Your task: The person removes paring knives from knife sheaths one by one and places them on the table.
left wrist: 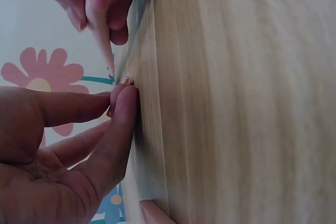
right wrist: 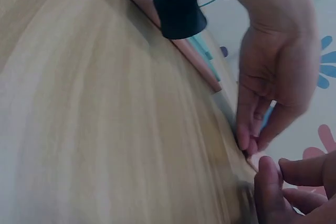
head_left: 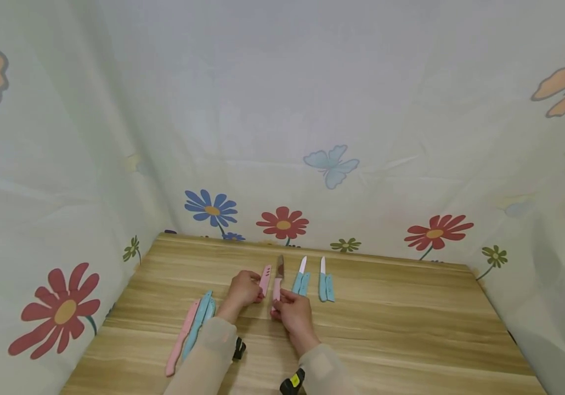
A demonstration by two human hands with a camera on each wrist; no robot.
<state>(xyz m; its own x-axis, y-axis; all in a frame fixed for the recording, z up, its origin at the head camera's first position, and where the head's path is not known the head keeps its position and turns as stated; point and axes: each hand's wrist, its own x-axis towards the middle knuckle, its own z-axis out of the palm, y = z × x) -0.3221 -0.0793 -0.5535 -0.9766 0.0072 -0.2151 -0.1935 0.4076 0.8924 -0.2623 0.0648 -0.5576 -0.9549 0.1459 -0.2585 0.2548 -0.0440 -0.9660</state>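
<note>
Near the middle of the wooden table, my left hand pinches the lower end of a pink knife sheath dotted with dark holes. My right hand grips the pink handle of a knife, whose bare blade points toward the back wall. Sheath and knife lie side by side, apart from each other. In the left wrist view, the left hand's thumb and fingertips meet low over the tabletop; the fingers cover much of what they hold.
Right of the pink knife lie two light-blue knives with bare pale blades, each with a blue sheath beside it. At the left lie a long pink knife and blue knives. A flowered cloth hangs behind the table.
</note>
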